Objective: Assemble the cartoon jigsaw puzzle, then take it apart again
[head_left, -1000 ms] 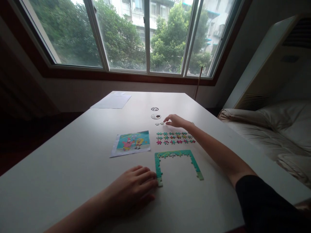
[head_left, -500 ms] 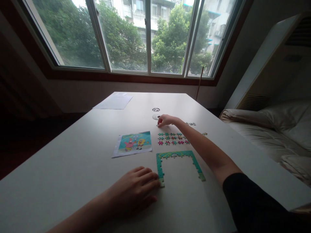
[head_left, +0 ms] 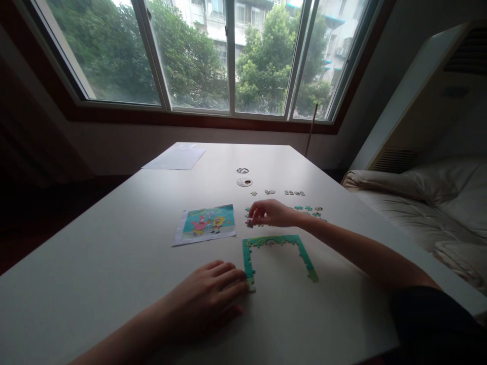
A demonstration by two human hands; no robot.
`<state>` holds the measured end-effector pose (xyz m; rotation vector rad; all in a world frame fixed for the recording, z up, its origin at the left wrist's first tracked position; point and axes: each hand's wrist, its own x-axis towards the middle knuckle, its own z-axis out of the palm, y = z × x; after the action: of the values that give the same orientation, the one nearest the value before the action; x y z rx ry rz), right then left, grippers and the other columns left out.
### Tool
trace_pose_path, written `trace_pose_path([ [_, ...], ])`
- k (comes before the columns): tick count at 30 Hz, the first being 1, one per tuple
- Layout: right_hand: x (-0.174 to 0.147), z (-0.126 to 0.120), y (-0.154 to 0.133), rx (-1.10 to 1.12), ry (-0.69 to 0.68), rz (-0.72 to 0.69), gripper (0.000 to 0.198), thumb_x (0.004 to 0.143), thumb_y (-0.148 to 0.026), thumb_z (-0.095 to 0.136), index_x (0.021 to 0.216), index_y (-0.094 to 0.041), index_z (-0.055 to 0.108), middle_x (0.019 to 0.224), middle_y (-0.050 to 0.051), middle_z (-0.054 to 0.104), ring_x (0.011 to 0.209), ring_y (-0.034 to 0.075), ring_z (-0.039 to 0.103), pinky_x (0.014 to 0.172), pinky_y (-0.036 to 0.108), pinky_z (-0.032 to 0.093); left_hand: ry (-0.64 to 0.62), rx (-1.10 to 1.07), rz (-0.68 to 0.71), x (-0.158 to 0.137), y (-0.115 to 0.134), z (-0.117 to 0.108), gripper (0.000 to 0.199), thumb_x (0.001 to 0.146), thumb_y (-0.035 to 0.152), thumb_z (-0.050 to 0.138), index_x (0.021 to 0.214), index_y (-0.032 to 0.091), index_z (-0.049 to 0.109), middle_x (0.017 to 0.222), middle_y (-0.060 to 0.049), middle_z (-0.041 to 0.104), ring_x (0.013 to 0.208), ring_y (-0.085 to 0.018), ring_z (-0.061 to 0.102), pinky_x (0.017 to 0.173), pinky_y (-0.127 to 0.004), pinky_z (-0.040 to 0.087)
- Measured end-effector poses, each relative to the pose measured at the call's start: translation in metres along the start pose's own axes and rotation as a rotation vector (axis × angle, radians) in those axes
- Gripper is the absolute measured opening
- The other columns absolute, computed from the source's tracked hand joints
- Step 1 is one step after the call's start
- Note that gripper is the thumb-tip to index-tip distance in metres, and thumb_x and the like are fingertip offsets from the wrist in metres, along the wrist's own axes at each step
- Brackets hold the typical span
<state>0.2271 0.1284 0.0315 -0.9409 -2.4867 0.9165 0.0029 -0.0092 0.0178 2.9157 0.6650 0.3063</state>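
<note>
A partly joined jigsaw border [head_left: 271,240], green and teal, lies on the white table with its open side toward me. My left hand [head_left: 213,291] rests palm down beside it, fingers stretched out and fingertips at the border's lower left corner. Beyond the border, my right hand [head_left: 272,213] reaches in from the right over rows of loose jigsaw pieces. Its thumb and fingers pinch at a dark jigsaw piece [head_left: 249,223] at the left end of the nearest row. The hand hides part of those rows. A cartoon picture sheet [head_left: 209,223] lies left of the rows.
Farther back are more loose pieces [head_left: 294,192] and two round cable holes, the nearer with a metallic cover [head_left: 244,182]. White paper [head_left: 175,158] lies at the table's far left. A sofa [head_left: 411,203] stands to the right, and a window [head_left: 198,61] is ahead.
My right hand has come nearer, from the loose pieces at the back to the nearest row. A single piece by its earlier spot is now uncovered. My left hand stays at the border.
</note>
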Motion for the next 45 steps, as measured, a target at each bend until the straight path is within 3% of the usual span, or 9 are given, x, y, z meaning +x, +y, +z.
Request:
trace_pose_path([
  [5,-0.065,0.021,-0.026,0.046,-0.111,-0.046,0.017,0.079,-0.028,0.059,0.090,-0.016,0.064,0.073,0.001,0.064,0.063,0.009,0.055,0.058,0.019,0.043,-0.011,0.007,-0.002,0.002,0.000,0.002,0.022,0.089,0.025,0.045,0.108,0.019,0.051,0.104,-0.008,0.059,0.092,-0.023,0.054,0.083,-0.038,0.042],
  [10,-0.088,0.033,-0.033,-0.030,-0.071,-0.017,0.012,0.078,-0.024,0.059,0.086,-0.017,0.064,0.075,0.001,0.062,0.060,0.008,0.051,0.058,0.018,0.042,-0.008,0.004,0.015,0.002,0.001,0.002,0.022,0.090,0.025,0.042,0.109,0.018,0.051,0.104,-0.009,0.058,0.092,-0.023,0.053,0.083,-0.038,0.042],
  [14,-0.095,0.036,-0.030,-0.162,0.021,-0.047,0.008,0.079,-0.022,0.057,0.083,-0.017,0.062,0.081,0.002,0.060,0.067,0.010,0.052,0.064,0.020,0.041,-0.021,0.012,0.016,0.002,0.001,0.002,0.022,0.091,0.026,0.042,0.110,0.018,0.050,0.105,-0.009,0.058,0.092,-0.023,0.053,0.082,-0.039,0.042],
  [27,-0.099,0.040,-0.036,-0.199,-0.068,-0.071,0.005,0.075,-0.015,0.057,0.079,-0.017,0.060,0.074,0.000,0.057,0.067,0.009,0.050,0.062,0.019,0.039,-0.027,0.028,0.016,0.002,0.000,0.003,0.024,0.091,0.027,0.042,0.113,0.019,0.048,0.107,-0.008,0.058,0.092,-0.023,0.053,0.082,-0.039,0.042],
  [33,-0.100,0.050,-0.041,-0.224,-0.021,-0.116,0.009,0.073,-0.012,0.056,0.079,-0.018,0.058,0.074,0.000,0.058,0.071,0.011,0.051,0.068,0.022,0.038,-0.028,0.036,0.020,0.002,0.001,0.001,0.025,0.091,0.027,0.042,0.113,0.018,0.048,0.106,-0.009,0.058,0.092,-0.024,0.054,0.081,-0.040,0.043],
  [45,-0.099,0.057,-0.044,-0.228,0.000,-0.057,0.007,0.076,-0.016,0.055,0.082,-0.016,0.058,0.077,0.002,0.060,0.072,0.012,0.052,0.068,0.023,0.039,-0.019,0.044,0.028,0.004,0.002,0.001,0.026,0.090,0.027,0.043,0.114,0.018,0.049,0.104,-0.009,0.059,0.091,-0.024,0.054,0.081,-0.038,0.043],
])
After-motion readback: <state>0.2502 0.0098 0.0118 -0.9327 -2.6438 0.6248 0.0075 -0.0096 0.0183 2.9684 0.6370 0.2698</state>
